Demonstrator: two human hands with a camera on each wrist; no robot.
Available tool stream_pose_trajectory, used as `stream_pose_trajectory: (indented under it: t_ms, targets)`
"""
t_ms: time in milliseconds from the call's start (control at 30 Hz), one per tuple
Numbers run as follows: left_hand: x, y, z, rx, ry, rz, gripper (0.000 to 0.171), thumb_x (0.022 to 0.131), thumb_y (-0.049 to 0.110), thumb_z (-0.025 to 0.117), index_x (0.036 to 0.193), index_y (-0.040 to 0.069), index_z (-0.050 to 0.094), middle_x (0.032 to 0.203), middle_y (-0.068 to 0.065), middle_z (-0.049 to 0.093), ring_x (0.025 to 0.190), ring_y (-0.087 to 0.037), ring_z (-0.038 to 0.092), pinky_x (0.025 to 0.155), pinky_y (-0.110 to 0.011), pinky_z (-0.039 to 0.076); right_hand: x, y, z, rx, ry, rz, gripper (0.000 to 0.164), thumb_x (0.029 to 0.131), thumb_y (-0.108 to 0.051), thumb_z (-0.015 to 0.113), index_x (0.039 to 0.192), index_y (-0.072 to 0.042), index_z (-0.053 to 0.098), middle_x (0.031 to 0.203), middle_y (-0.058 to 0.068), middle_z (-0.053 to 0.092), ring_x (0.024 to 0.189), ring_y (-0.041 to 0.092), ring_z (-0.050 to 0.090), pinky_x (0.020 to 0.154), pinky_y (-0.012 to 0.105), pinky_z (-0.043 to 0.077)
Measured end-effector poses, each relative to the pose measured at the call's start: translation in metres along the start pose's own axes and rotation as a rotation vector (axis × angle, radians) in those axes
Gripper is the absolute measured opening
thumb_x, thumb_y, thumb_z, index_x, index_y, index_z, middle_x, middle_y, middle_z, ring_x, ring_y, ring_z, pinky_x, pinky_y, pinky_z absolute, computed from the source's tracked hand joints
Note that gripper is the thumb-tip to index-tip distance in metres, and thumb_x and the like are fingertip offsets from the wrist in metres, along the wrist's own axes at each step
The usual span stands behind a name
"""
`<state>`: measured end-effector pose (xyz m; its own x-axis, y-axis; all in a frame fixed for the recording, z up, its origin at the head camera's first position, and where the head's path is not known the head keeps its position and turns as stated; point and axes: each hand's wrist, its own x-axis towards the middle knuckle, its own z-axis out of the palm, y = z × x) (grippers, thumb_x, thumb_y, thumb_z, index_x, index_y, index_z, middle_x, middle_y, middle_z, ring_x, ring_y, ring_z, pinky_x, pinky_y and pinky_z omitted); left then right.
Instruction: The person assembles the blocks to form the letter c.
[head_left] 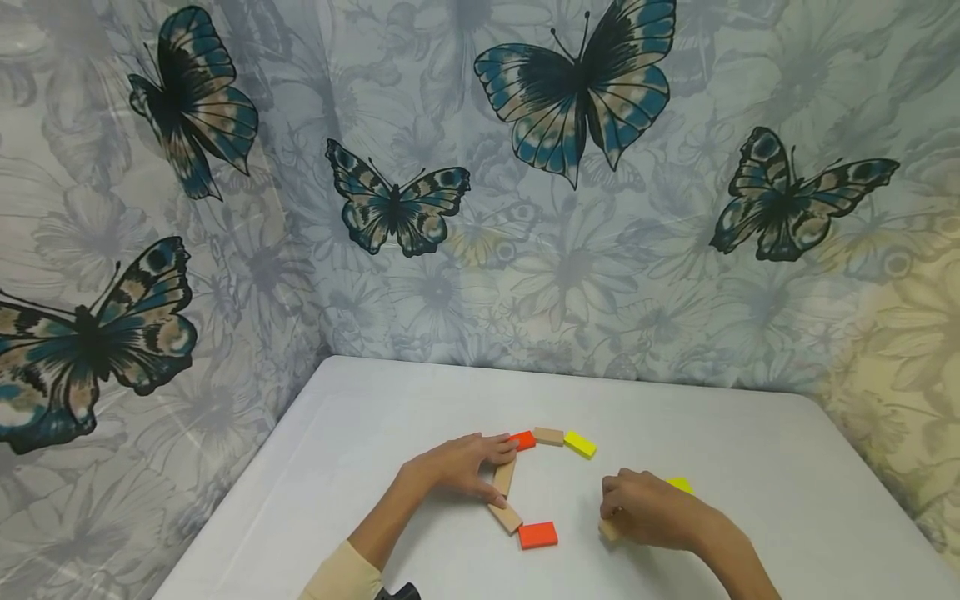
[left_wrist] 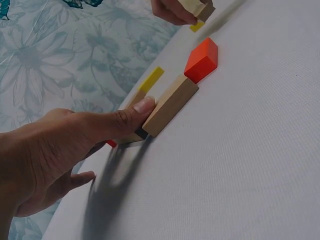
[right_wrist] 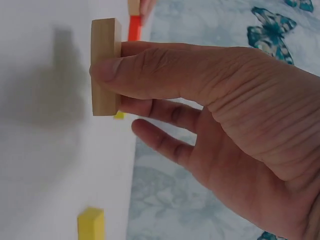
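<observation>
A plain wooden block (right_wrist: 104, 75) is pinched between the thumb and fingers of my right hand (head_left: 648, 504), held above the white table. To the left, my left hand (head_left: 461, 467) spans a curved row of blocks with its fingers spread. Its thumb touches the end of a wooden block (left_wrist: 172, 105), while its fingertips rest at a red block (head_left: 525, 440). Between them lies another wooden block (head_left: 505, 477). At the near end of the row sits a second red block (left_wrist: 202, 60), cornering the wooden one.
Past the far red block, a wooden block (head_left: 549, 436) and a yellow block (head_left: 581, 444) continue the curve. Another yellow block (right_wrist: 91, 224) lies beyond my right hand, partly hidden in the head view. Patterned butterfly cloth (head_left: 570, 275) walls the white table (head_left: 420, 392) at the back and left.
</observation>
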<state>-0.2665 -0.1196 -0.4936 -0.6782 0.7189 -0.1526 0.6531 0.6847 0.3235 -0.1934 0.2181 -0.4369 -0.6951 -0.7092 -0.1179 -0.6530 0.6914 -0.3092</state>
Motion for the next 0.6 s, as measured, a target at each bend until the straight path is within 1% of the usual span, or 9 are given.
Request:
stream_pose_trajectory:
  t_ms: [167, 333, 400, 600]
  targets:
    - [0.001, 0.001, 0.000, 0.002, -0.003, 0.001, 0.083, 0.090, 0.058, 0.075, 0.159, 0.023, 0.045, 0.171, 0.010, 0.033, 0.161, -0.013, 0.029, 0.133, -0.046, 0.026, 0.017, -0.012, 0.005, 0.003, -0.035, 0.012, 0.021, 0.083, -0.009, 0.086, 0.096, -0.024, 0.083, 0.092, -0.018, 0.064, 0.080, -0.003, 0.048, 0.071, 0.022, 0.051]
    - [0.000, 0.003, -0.002, 0.006, 0.000, -0.008, 0.082, 0.090, 0.057, 0.076, 0.158, 0.022, 0.046, 0.170, 0.009, 0.035, 0.161, -0.014, 0.030, 0.133, -0.047, 0.028, 0.031, -0.016, 0.014, -0.005, -0.053, 0.001, 0.020, 0.084, -0.013, 0.087, 0.099, -0.025, 0.083, 0.094, -0.017, 0.066, 0.083, -0.003, 0.050, 0.076, 0.023, 0.053]
    - [0.000, 0.003, -0.002, 0.000, 0.002, -0.015, 0.083, 0.089, 0.057, 0.076, 0.158, 0.022, 0.047, 0.170, 0.009, 0.035, 0.161, -0.014, 0.030, 0.133, -0.046, 0.028, 0.036, -0.017, 0.017, -0.010, -0.062, -0.012, 0.020, 0.084, -0.014, 0.087, 0.100, -0.025, 0.083, 0.094, -0.017, 0.067, 0.083, -0.002, 0.050, 0.076, 0.023, 0.053]
    - [-0.001, 0.002, -0.002, -0.009, 0.004, -0.016, 0.084, 0.089, 0.057, 0.077, 0.158, 0.022, 0.046, 0.171, 0.009, 0.034, 0.161, -0.012, 0.029, 0.133, -0.047, 0.026, 0.045, -0.021, 0.021, -0.029, -0.079, -0.009, 0.021, 0.084, -0.014, 0.087, 0.100, -0.027, 0.083, 0.094, -0.016, 0.067, 0.082, -0.002, 0.050, 0.076, 0.022, 0.054]
